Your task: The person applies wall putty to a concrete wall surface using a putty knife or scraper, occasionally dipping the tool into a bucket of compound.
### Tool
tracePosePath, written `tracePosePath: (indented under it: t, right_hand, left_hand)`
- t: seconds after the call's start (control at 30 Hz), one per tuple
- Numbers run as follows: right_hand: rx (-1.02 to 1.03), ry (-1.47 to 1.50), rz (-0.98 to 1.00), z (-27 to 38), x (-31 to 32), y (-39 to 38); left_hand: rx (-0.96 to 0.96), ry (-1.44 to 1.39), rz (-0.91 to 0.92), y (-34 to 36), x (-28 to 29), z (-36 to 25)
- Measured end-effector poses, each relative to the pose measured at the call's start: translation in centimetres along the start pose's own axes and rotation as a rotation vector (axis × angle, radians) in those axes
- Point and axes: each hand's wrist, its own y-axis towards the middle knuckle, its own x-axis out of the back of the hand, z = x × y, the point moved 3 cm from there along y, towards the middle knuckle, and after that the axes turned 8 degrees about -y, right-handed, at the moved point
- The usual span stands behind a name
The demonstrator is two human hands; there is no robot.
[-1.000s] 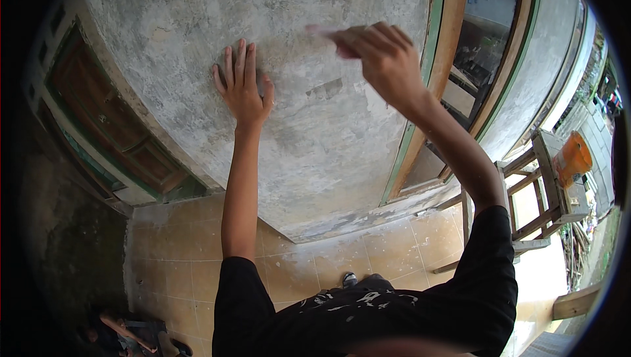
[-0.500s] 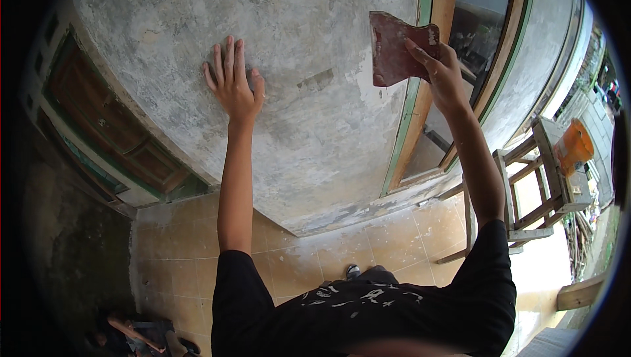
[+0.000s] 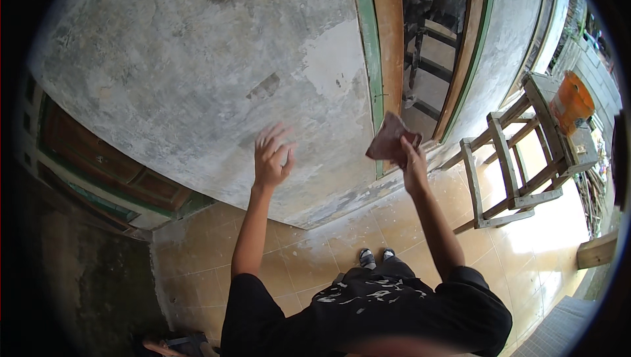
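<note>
In my right hand [image 3: 415, 171] is a wide, flat, reddish-brown putty spreader [image 3: 389, 139], gripped by its narrower end. Its broad edge points left, in front of the wall near the green window trim. My left hand [image 3: 270, 167] is raised before the grey, patchy plastered wall [image 3: 197, 74] with its fingers apart, slightly blurred, and nothing in it. Whether its fingertips touch the wall I cannot tell. Between the window and the darker grey marks, a smooth pale patch [image 3: 336, 61] shows on the wall.
A wooden trestle stand [image 3: 519, 202] at the right bears an orange bucket [image 3: 572, 104]. A glass window with a wooden frame [image 3: 389, 48] lies right of the wall. Tan floor tiles [image 3: 296, 265] are underfoot. A brown door [image 3: 105, 153] is at the left, with dark items at lower left.
My right hand has come down and leftward with the spreader, which is now tilted. My left hand has shifted lower and to the right. The view has turned, showing both feet.
</note>
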Motion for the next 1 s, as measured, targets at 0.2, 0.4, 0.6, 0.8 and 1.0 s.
tracePosePath:
  t: [0.2,0.4,0.6,0.8,1.0]
  right_hand:
    - [-0.231,0.074,-0.019,-5.9,1.9,-3.3]
    - [0.174,-0.327,-0.018,-3.7,-1.7,2.7]
    - [0.705,-0.784,-0.163,-3.0,-5.6,2.8]
    - [0.719,-0.781,-0.294,-4.7,-5.7,3.3]
    - [0.712,-0.881,-0.36,-6.3,-5.5,4.1]
  left_hand:
    - [0.308,-0.13,0.016,-5.9,-2.4,-0.4]
    - [-0.049,0.077,0.071,0.8,-2.6,0.0]
    - [-0.227,0.372,0.022,2.6,-4.0,4.3]
    - [-0.286,0.45,-0.013,1.8,-4.8,5.0]
    - [-0.304,0.45,0.01,1.7,-4.6,5.2]
